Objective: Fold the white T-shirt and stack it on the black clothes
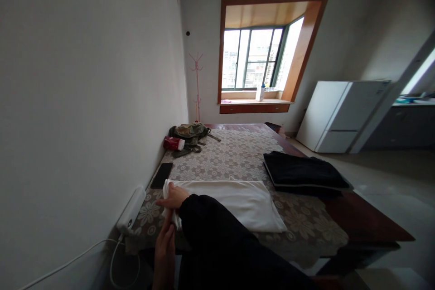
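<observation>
Your 2 hands, right [174, 197] and left [165, 247], pinch the cloth [234, 201] corner lower left; a loose grip risks unfolding.

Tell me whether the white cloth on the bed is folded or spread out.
Folded. The white cloth lies as a neat long rectangle, its left end bunched in the right hand, left hand just below.

Under my fingers [170, 192] I saw soft, matt white cloth [234, 201]; beneath it lay a flower-patterned woven bed cover [231, 156]. Beyond my fingers the phone [161, 175] looked glossy black, and beside them the power strip [131, 210] smooth white plastic.
</observation>
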A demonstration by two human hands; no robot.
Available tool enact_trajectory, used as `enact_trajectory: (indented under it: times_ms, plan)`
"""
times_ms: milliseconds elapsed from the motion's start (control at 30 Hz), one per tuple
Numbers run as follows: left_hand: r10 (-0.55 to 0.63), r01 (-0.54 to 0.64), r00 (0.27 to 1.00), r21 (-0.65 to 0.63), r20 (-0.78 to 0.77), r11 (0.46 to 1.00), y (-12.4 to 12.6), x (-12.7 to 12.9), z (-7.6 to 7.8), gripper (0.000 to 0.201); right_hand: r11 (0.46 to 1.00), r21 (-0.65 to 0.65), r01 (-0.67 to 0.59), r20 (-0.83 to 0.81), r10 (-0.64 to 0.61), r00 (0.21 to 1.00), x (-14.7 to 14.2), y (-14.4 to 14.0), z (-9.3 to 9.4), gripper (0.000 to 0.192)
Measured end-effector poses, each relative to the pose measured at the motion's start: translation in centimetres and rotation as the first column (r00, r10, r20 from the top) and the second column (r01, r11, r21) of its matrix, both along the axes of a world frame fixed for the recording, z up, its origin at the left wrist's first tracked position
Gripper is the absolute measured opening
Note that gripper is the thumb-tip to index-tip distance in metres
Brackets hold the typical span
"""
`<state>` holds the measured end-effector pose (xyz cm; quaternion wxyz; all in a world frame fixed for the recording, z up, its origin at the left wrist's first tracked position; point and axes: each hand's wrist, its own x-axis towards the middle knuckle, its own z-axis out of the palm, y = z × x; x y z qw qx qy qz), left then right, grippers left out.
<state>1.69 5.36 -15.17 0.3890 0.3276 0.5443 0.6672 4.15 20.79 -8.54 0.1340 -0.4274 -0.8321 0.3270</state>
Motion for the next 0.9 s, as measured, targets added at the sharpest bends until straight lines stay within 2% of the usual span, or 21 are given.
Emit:
enact_trajectory:
  times_ms: [100, 200, 333, 433, 533, 600, 667, 733, 900]
  plan:
    - [-0.022, 0.027, 0.996, 0.057, -0.087, 0.998, 0.1, 0.6, 0.2, 0.064, 0.999, -0.018, -0.027, 0.011, 0.027, 1.0, -0.8, 1.1, 0.7, 0.067]
    - [-0.037, 0.06, 0.978, 0.105, -0.207, 0.993, 0.1, 1.0, 1.9, 0.059, 0.999, -0.02, -0.049, -0.081, 0.047, 0.996, 0.2, 2.1, 1.4, 0.06]
    - [-0.009, 0.075, 0.928, 0.163, -0.372, 0.984, -0.4, 2.8, 5.1, 0.053, 0.999, -0.004, -0.032, -0.253, 0.03, 0.967, 3.4, 3.0, 2.8, 0.066]
    - [0.025, 0.111, 0.888, 0.266, -0.459, 0.958, -1.2, 5.9, 6.4, 0.045, 0.998, -0.058, -0.026, -0.431, -0.001, 0.902, 6.9, 3.5, 4.3, 0.069]
    - [-0.041, 0.208, 0.894, 0.333, -0.446, 0.92, -1.8, 9.9, 5.9, 0.037, 0.972, -0.216, -0.094, -0.697, -0.086, 0.712, 11.6, 3.7, 6.1, 0.073]
    - [-0.19, 0.343, 0.885, 0.319, -0.426, 0.883, -1.5, 12.3, 5.0, 0.031, 0.953, -0.278, -0.123, -0.772, -0.145, 0.619, 15.3, 3.5, 7.0, 0.068]
    - [-0.351, 0.478, 0.841, 0.262, -0.412, 0.838, -0.9, 14.0, 4.2, 0.029, 0.951, -0.297, -0.09, -0.781, -0.188, 0.595, 19.1, 3.2, 7.2, 0.058]
    - [-0.443, 0.546, 0.8, 0.184, -0.405, 0.817, -0.3, 15.0, 3.6, 0.036, 0.954, -0.298, -0.016, -0.773, -0.232, 0.59, 22.9, 2.9, 6.6, 0.05]
    - [-0.418, 0.486, 0.793, 0.045, -0.444, 0.873, -0.2, 15.2, 2.9, 0.049, 0.933, -0.266, 0.241, -0.675, -0.359, 0.645, 31.1, 2.2, 2.3, 0.046]
